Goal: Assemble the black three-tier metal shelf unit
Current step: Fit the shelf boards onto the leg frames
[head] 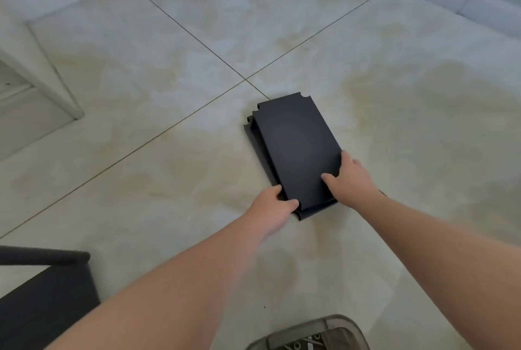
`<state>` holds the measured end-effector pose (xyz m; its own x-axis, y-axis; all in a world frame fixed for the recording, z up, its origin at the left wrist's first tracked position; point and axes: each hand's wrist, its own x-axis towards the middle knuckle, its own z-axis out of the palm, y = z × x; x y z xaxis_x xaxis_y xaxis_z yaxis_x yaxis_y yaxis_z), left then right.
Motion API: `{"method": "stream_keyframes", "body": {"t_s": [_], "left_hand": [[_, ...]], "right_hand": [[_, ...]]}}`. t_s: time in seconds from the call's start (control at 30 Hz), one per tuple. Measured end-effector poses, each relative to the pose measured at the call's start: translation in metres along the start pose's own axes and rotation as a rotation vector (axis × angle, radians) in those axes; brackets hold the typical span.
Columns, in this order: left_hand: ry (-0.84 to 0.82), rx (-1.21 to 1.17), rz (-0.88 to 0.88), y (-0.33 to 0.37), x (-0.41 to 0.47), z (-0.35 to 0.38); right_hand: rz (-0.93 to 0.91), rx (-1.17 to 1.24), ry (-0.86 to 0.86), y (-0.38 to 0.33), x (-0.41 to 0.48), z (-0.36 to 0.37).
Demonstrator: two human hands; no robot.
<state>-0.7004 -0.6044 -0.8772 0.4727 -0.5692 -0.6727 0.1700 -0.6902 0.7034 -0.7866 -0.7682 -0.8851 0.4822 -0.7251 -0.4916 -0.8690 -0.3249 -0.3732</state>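
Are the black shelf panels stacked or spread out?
Stacked: the black shelf panels lie flat on the tiled floor, one atop another, edges offset; left hand and right hand hold the near end.

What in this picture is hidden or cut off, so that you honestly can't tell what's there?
- Head view: how many pieces the black panel stack holds; the top panel covers the lower ones.
- Head view: the fingertips of the left hand and right hand, hidden behind the stack's edges.
- Head view: the dark object at lower left, cut off by the frame edge.
- Head view: the shoe, cut off by the bottom edge.
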Motion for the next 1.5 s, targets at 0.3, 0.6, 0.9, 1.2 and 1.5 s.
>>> {"method": "stream_keyframes", "body": {"t_s": [0.3, 0.6, 0.9, 1.2, 1.5], "left_hand": [[0.333, -0.228, -0.071, 0.021, -0.024, -0.012], [0.419, -0.293, -0.023, 0.068, -0.151, -0.078], [0.562, -0.276, 0.314, 0.148, -0.359, -0.133], [0.756, -0.245, 0.645, 0.190, -0.575, -0.188], [0.982, -0.297, 0.711, 0.134, -0.726, -0.274]], "right_hand": [[-0.004, 0.148, 0.078, -0.025, -0.042, -0.023], [-0.137, 0.550, 0.026, -0.080, -0.157, -0.103], [-0.342, 0.892, -0.035, -0.138, -0.313, -0.203], [-0.568, 1.083, -0.057, -0.210, -0.495, -0.292], [-0.794, 1.101, -0.245, -0.285, -0.643, -0.289]]}}
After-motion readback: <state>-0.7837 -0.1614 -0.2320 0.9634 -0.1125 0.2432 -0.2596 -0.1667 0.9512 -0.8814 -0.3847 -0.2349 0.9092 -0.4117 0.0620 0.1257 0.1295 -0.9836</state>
